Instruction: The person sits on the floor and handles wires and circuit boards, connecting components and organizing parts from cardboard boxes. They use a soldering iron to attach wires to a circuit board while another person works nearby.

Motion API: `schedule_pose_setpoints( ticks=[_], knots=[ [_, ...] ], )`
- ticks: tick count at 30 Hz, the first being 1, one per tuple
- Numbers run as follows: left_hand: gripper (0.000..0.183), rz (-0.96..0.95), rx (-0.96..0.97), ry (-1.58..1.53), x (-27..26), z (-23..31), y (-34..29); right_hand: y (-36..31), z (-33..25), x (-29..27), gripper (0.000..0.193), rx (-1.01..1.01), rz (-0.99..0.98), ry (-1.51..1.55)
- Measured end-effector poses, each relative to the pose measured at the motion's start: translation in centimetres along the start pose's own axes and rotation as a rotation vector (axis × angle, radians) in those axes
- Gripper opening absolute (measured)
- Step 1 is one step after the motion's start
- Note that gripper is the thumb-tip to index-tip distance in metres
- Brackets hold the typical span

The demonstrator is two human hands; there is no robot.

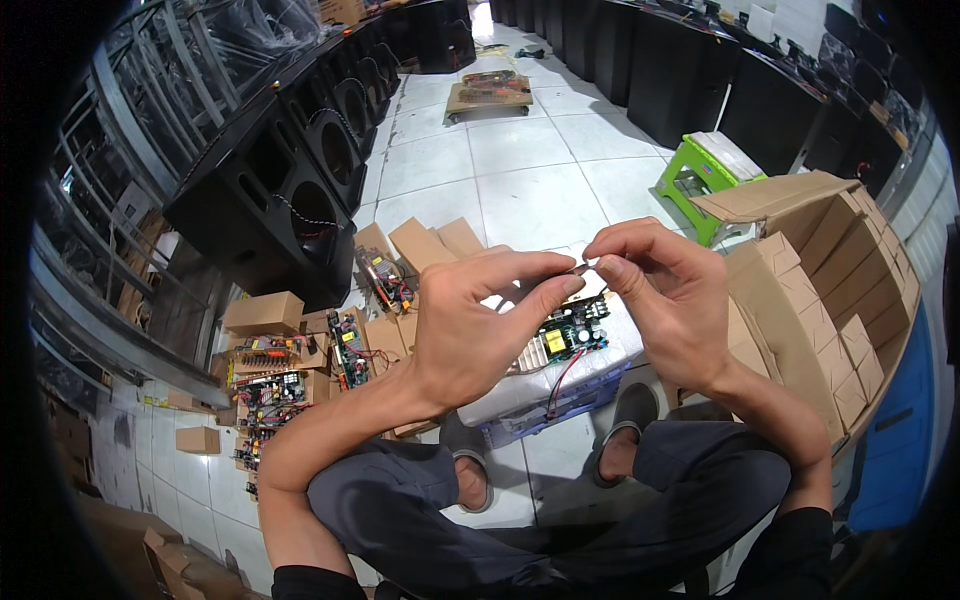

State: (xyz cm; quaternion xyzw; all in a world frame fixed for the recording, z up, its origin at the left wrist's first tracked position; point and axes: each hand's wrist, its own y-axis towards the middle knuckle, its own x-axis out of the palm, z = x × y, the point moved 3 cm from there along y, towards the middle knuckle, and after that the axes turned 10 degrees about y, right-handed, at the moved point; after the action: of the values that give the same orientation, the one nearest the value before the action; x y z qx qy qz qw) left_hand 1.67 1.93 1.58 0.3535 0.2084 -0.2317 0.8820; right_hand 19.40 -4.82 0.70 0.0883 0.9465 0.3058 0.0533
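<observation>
My left hand point(465, 325) and my right hand point(668, 300) meet in front of me, thumb and forefinger of each pinched together. Between their fingertips is a small, thin dark piece, too small to name. Just below lies a green circuit board point(575, 333) with a yellow transformer, capacitors and a metal heatsink, partly covered by my left hand. The board rests on a white foam pad point(490, 407) over a blue plastic stool point(560, 412). A red and dark wire point(566, 380) hangs from the board over the pad's near edge.
Several circuit boards point(270, 392) and brown cartons point(264, 313) lie at the left. Black speaker cabinets point(260, 190) line both sides. At the right stand a green step stool point(700, 170) and a large open carton point(790, 330) of small boxes. A wheeled wooden dolly point(490, 97) sits farther ahead.
</observation>
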Motion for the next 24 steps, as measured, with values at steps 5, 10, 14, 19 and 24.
schedule_pose_setpoints(
  ticks=[5,10,14,19,24],
  knots=[
    [0.022,0.022,-0.007,-0.093,0.17,-0.01,-0.11,0.02,0.06,-0.19,0.012,-0.029,0.032,-0.001],
    [0.022,0.006,0.006,-0.064,0.09,0.41,0.07,0.06,-0.10,-0.15,0.013,0.022,0.022,0.038],
    [0.020,0.009,0.043,-0.043,0.08,0.39,0.15,0.03,-0.14,-0.05,0.013,0.023,0.004,0.037],
    [0.017,0.033,0.052,-0.025,-0.08,0.30,0.12,0.06,-0.58,0.21,0.017,0.067,-0.007,0.012],
    [0.014,0.056,0.091,-0.007,-0.05,0.19,0.10,0.04,-0.55,0.22,0.020,0.075,-0.029,-0.001]
  ],
)
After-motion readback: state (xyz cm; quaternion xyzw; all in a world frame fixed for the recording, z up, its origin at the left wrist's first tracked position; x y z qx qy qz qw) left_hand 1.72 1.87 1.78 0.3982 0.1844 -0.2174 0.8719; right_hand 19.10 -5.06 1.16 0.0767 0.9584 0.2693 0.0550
